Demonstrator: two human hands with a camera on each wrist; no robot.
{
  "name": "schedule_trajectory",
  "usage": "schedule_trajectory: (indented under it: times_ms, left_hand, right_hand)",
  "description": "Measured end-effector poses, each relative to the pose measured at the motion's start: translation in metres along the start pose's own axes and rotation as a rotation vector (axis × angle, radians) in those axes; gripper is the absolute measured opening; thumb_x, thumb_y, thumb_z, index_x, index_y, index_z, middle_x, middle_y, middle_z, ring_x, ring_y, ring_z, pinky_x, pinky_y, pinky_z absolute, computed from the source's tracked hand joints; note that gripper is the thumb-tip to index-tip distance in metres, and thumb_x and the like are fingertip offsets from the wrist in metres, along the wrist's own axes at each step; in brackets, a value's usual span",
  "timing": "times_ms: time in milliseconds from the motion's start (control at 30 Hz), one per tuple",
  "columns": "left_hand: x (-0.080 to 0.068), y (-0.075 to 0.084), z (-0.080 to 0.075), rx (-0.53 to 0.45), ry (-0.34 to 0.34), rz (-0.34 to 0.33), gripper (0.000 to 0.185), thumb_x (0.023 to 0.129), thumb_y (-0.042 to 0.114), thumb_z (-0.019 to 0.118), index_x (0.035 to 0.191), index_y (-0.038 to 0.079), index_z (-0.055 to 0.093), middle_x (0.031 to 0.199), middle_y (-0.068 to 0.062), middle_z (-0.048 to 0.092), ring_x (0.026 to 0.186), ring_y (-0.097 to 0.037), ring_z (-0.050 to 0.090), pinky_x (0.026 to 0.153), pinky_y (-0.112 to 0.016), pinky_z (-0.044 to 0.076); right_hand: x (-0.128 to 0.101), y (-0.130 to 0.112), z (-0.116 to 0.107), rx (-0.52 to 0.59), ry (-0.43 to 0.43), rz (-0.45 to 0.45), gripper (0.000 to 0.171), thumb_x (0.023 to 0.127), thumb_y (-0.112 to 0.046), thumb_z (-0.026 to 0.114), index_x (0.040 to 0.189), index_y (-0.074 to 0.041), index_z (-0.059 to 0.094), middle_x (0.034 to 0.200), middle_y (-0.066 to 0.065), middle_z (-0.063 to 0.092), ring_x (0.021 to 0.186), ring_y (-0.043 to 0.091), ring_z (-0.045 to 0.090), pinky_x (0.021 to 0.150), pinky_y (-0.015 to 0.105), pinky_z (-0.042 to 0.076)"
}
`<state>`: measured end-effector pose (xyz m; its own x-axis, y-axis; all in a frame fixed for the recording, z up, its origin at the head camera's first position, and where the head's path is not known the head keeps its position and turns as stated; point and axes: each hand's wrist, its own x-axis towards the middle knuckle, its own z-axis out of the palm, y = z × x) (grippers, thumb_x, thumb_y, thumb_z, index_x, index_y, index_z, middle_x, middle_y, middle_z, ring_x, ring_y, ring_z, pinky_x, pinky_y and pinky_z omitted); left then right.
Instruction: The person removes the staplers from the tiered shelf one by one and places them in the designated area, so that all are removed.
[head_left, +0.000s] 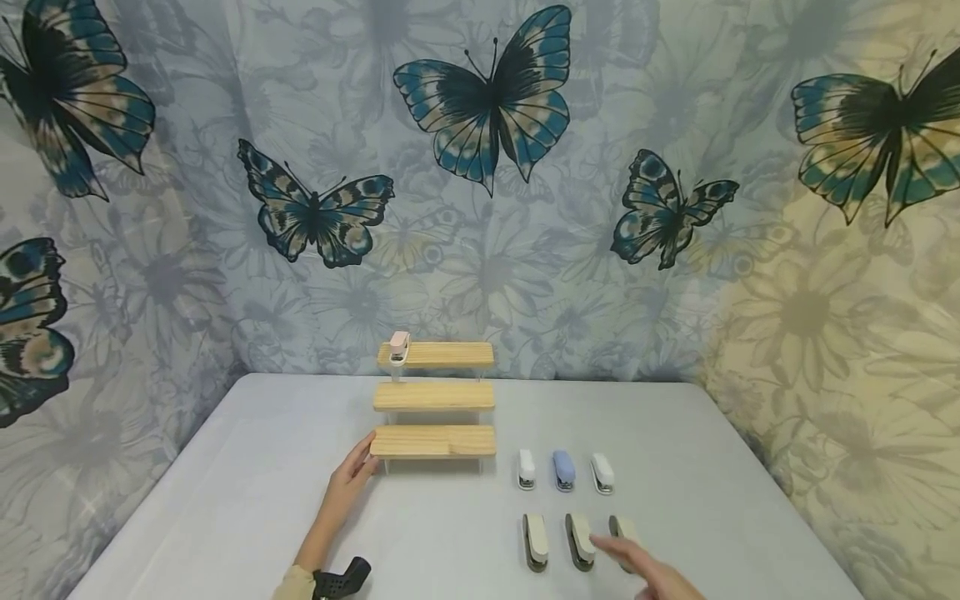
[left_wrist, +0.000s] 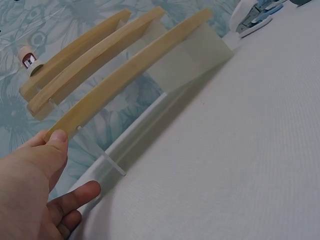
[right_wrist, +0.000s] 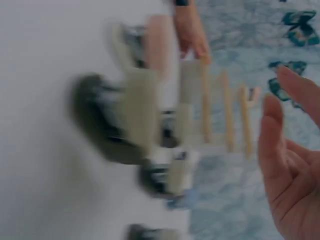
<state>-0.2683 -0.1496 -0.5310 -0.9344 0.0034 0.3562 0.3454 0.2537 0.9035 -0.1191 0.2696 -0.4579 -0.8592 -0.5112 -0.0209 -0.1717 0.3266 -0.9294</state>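
My left hand point(head_left: 351, 479) pinches the left end of the lowest board of a three-tier wooden display stand point(head_left: 433, 442), the thumb showing on the board's edge in the left wrist view. A small pink stapler point(head_left: 399, 343) sits at the left of the top tier. On the right, my right hand point(head_left: 654, 573) hovers over the near row of cream staplers, holding nothing, its fingers apart from the thumb. It partly covers the rightmost cream stapler point(head_left: 622, 527); a middle one point(head_left: 579, 537) and a left one point(head_left: 536, 540) lie beside it. The right wrist view is blurred.
Behind the cream row stand a white stapler point(head_left: 527, 467), a blue stapler point(head_left: 564, 468) and another white stapler point(head_left: 602, 471). In the right wrist view a blurred pink-topped stapler point(right_wrist: 158, 45) shows nearby. Butterfly-patterned cloth walls point(head_left: 495, 275) border the white table point(head_left: 247, 467).
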Motion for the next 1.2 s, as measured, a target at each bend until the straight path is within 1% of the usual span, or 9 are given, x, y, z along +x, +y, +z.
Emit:
schedule_trajectory:
  times_ms: [67, 133, 300, 567, 767, 833, 1000, 1033, 1200]
  left_hand:
    - [0.000, 0.000, 0.000, 0.005, -0.005, 0.014, 0.042, 0.081, 0.028, 0.044, 0.120, 0.023, 0.032, 0.123, -0.003, 0.029, 0.106, -0.019, 0.033, 0.076, -0.026, 0.038]
    - [0.001, 0.000, 0.001, 0.009, -0.005, 0.013, 0.042, 0.080, 0.029, 0.044, 0.120, 0.022, 0.032, 0.123, -0.004, 0.029, 0.106, -0.019, 0.032, 0.076, -0.027, 0.037]
    - [0.001, 0.001, 0.003, 0.051, 0.000, 0.015, 0.045, 0.078, 0.030, 0.048, 0.120, 0.022, 0.034, 0.122, -0.005, 0.030, 0.106, -0.018, 0.032, 0.078, -0.032, 0.037]
    - [0.001, 0.001, 0.005, 0.069, 0.031, 0.007, 0.046, 0.074, 0.030, 0.053, 0.117, 0.023, 0.038, 0.119, -0.001, 0.035, 0.091, -0.014, 0.045, 0.068, -0.027, 0.042]
    - [0.004, 0.006, 0.004, 0.047, 0.042, 0.005, 0.045, 0.074, 0.032, 0.052, 0.116, 0.022, 0.039, 0.118, -0.002, 0.036, 0.078, -0.012, 0.049, 0.063, -0.023, 0.044]
    - [0.005, 0.007, 0.003, 0.038, 0.049, 0.003, 0.045, 0.074, 0.031, 0.053, 0.116, 0.022, 0.039, 0.118, -0.002, 0.037, 0.078, -0.012, 0.049, 0.063, -0.023, 0.044]
    - [0.006, 0.007, 0.002, 0.019, 0.037, -0.020, 0.045, 0.074, 0.031, 0.053, 0.116, 0.023, 0.039, 0.118, -0.001, 0.036, 0.086, -0.013, 0.047, 0.066, -0.025, 0.043]
    - [0.007, 0.006, 0.001, 0.022, 0.032, -0.023, 0.046, 0.073, 0.031, 0.053, 0.116, 0.024, 0.039, 0.118, 0.000, 0.036, 0.088, -0.013, 0.046, 0.067, -0.025, 0.042]
    - [0.007, 0.001, -0.003, 0.062, 0.034, 0.019, 0.046, 0.074, 0.029, 0.054, 0.116, 0.020, 0.039, 0.118, -0.003, 0.037, 0.094, -0.017, 0.044, 0.069, -0.029, 0.042]
  right_hand:
    - [0.010, -0.054, -0.014, 0.076, -0.070, -0.120, 0.060, 0.076, -0.003, 0.050, 0.125, -0.005, 0.015, 0.126, 0.016, 0.017, 0.047, 0.015, 0.048, 0.041, 0.031, 0.044]
    - [0.024, -0.079, -0.021, 0.198, -0.099, -0.228, 0.061, 0.075, 0.009, 0.046, 0.124, 0.000, 0.010, 0.127, 0.019, 0.008, 0.041, 0.018, 0.045, 0.038, 0.031, 0.042]
    - [0.070, -0.101, -0.021, 0.187, -0.041, -0.398, 0.060, 0.074, 0.015, 0.043, 0.123, 0.005, 0.009, 0.125, 0.025, 0.004, 0.045, 0.023, 0.047, 0.040, 0.034, 0.043]
    - [0.160, -0.137, -0.007, 0.100, 0.032, -0.530, 0.057, 0.075, 0.008, 0.047, 0.123, 0.002, 0.016, 0.127, 0.016, 0.015, 0.046, 0.026, 0.049, 0.045, 0.035, 0.044]
    - [0.227, -0.139, 0.004, 0.154, 0.065, -0.466, 0.060, 0.074, -0.008, 0.055, 0.124, -0.010, 0.021, 0.127, 0.008, 0.016, 0.052, 0.030, 0.052, 0.050, 0.037, 0.046]
    - [0.260, -0.116, 0.005, 0.162, 0.078, -0.447, 0.061, 0.073, -0.014, 0.057, 0.123, -0.013, 0.022, 0.128, 0.007, 0.016, 0.053, 0.027, 0.053, 0.051, 0.036, 0.046]
    - [0.302, -0.097, 0.015, 0.169, 0.123, -0.350, 0.061, 0.074, -0.025, 0.055, 0.123, -0.019, 0.021, 0.128, 0.001, 0.015, 0.054, 0.026, 0.053, 0.051, 0.035, 0.046]
    - [0.299, -0.107, 0.019, 0.169, 0.130, -0.315, 0.061, 0.074, -0.026, 0.055, 0.123, -0.021, 0.020, 0.128, -0.001, 0.015, 0.054, 0.028, 0.053, 0.051, 0.036, 0.046]
    - [0.344, -0.075, 0.023, 0.176, 0.145, -0.191, 0.068, 0.071, -0.036, 0.056, 0.125, -0.024, 0.015, 0.129, -0.003, 0.010, 0.059, 0.025, 0.054, 0.054, 0.032, 0.046]
